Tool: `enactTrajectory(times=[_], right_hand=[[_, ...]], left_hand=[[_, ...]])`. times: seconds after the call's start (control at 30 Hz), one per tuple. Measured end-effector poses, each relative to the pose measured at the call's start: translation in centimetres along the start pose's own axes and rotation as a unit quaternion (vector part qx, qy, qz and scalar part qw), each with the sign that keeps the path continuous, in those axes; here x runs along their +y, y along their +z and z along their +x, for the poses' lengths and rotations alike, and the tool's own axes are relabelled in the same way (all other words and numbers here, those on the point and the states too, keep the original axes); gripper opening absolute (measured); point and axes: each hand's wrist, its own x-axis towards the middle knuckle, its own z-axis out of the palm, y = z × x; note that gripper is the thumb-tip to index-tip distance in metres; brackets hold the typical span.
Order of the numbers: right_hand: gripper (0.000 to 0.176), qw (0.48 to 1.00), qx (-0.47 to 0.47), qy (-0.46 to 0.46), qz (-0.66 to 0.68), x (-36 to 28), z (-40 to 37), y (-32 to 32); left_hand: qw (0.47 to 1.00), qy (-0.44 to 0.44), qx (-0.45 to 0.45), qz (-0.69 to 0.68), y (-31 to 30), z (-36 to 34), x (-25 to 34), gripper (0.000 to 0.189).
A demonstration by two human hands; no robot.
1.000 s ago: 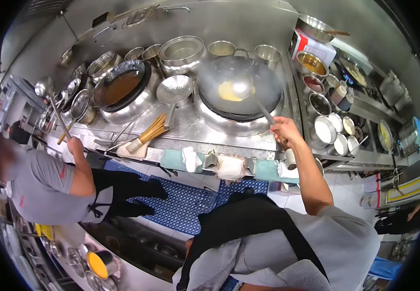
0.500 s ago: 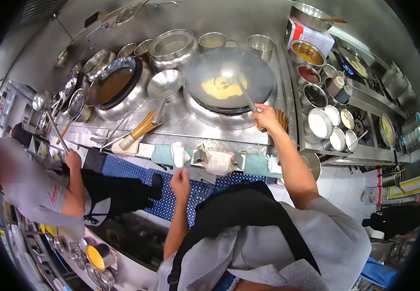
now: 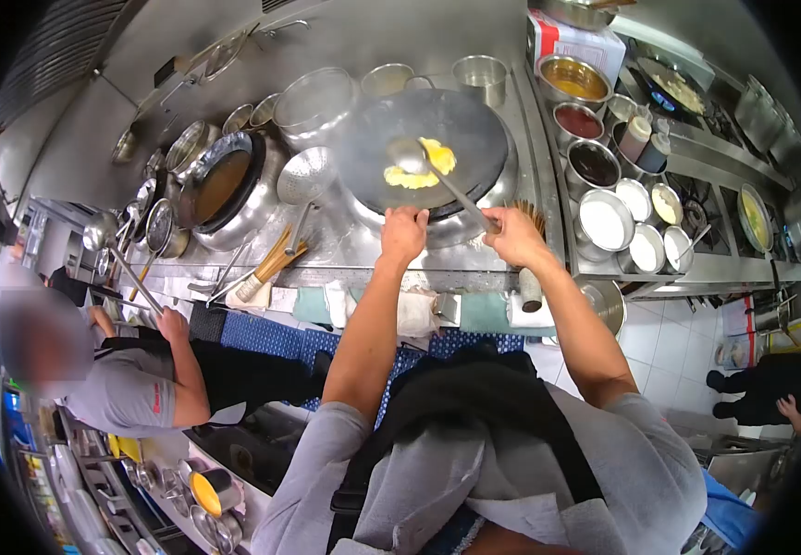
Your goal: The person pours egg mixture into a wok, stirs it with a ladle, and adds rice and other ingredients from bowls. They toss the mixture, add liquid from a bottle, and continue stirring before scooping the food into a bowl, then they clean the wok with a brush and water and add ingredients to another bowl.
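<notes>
In front of me sits a large dark wok (image 3: 363, 162) on a round steel burner, with light steam over it. Yellow egg (image 3: 437, 155) lies on its surface, partly covered by the bowl of a ladle (image 3: 410, 155). My right hand (image 3: 515, 237) is wrapped round the ladle's handle at the wok's right front. At the wok's near rim is my left hand (image 3: 404, 235), its fingers closed; whatever they grip is hidden. A perforated strainer (image 3: 305, 176) rests just left of the wok.
Left, a co-worker (image 3: 132, 370) holds another ladle (image 3: 98, 231) near a second wok (image 3: 225, 185). Bamboo brushes (image 3: 280, 259) lie on the counter. Sauce pots (image 3: 593, 165) and white-filled bowls (image 3: 606, 220) stand right, by a squeeze bottle (image 3: 635, 137). Another person (image 3: 761, 388) is far right.
My left hand has moved forward from near my body to the wok's near rim. The ladle bowl has shifted left in the wok, and the egg is now a smaller, folded mass.
</notes>
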Motion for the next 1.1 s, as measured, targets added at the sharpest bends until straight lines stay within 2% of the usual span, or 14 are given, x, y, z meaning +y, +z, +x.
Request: enactTrajectory(times=[0.03, 0.13, 0.2, 0.3, 0.43, 0.53, 0.67, 0.73, 0.77, 0.8, 0.83, 0.93, 1.0, 1.1], right_hand=[[0.055, 0.999, 0.019, -0.041, -0.026, 0.2, -0.8, -0.2], [0.059, 0.992, 0.015, -0.026, 0.124, 1.6, -3.1, -3.3], [0.06, 0.98, 0.01, -0.023, 0.198, 1.1, -5.3, -5.5], [0.061, 0.962, 0.021, -0.041, 0.268, 1.2, -6.4, -6.3], [0.06, 0.942, 0.037, -0.076, 0.325, 0.7, -5.2, -4.4], [0.059, 0.931, 0.058, -0.087, 0.349, 0.2, -3.6, -2.2], [0.062, 0.936, 0.089, -0.068, 0.333, 0.3, -3.7, -0.3], [0.063, 0.937, 0.107, -0.082, 0.322, 1.7, -4.7, 0.1], [0.06, 0.923, 0.12, -0.093, 0.352, 2.2, -5.4, 0.1], [0.061, 0.924, 0.137, -0.089, 0.347, 2.9, -6.3, 0.0], [0.061, 0.924, 0.153, -0.084, 0.34, 3.4, -6.8, -0.4], [0.063, 0.929, 0.163, -0.064, 0.325, 3.0, -7.5, -1.5], [0.062, 0.937, 0.153, -0.043, 0.312, 1.9, -6.3, -1.9], [0.059, 0.945, 0.125, -0.012, 0.303, -0.1, -2.5, -1.1]], left_hand=[[1.0, 0.015, 0.009, -0.019, -1.0, -0.4, 1.1, 0.034], [0.993, 0.078, 0.065, -0.062, -5.0, -4.8, 5.0, 0.029], [0.993, 0.045, 0.082, -0.071, -7.9, -9.1, 8.7, 0.015], [0.99, 0.048, 0.075, -0.107, -10.4, -9.7, 11.1, 0.01], [0.986, 0.06, 0.12, -0.101, -9.2, -3.8, 9.3, 0.015], [0.99, 0.003, 0.077, -0.118, -4.8, -0.9, 5.5, 0.018], [0.988, 0.013, 0.042, -0.148, -1.8, -3.1, 3.4, 0.017], [0.988, 0.059, 0.056, -0.132, -1.0, -7.6, 2.0, 0.017], [0.979, 0.078, 0.096, -0.16, -1.4, -10.9, 2.2, 0.014], [0.978, 0.088, 0.085, -0.171, -2.4, -13.4, 2.3, 0.011], [0.974, 0.048, 0.058, -0.215, -4.6, -14.6, 4.0, 0.007], [0.97, 0.154, 0.116, -0.15, -8.7, -9.8, 4.0, 0.003], [0.975, 0.123, 0.096, -0.161, -9.4, -5.4, 3.8, 0.007], [0.98, 0.093, 0.1, -0.142, -4.1, -2.3, 0.8, 0.009]])
